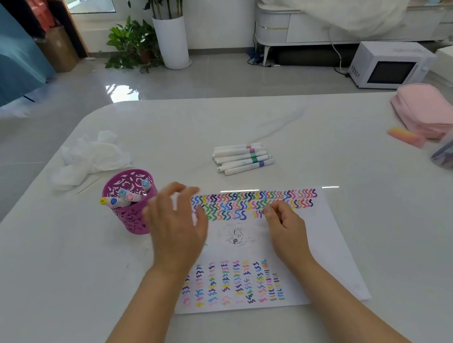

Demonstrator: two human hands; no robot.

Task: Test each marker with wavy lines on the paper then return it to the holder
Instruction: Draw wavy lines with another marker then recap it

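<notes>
As the head camera looks down, the paper point(329, 244) lies flat on the table point(324, 127), rows of wavy lines on it. Left hand point(175, 228) hovers over the paper's left edge, fingers spread, holding nothing, blurred. Right hand point(287, 227) sits over the paper's upper middle, fingers curled, tips together; can't tell if they pinch anything. Purple holder point(132, 220) stands just left of the paper, capped markers point(121, 200) inside. Loose white markers point(243, 158) lie beyond the paper's far edge.
</notes>
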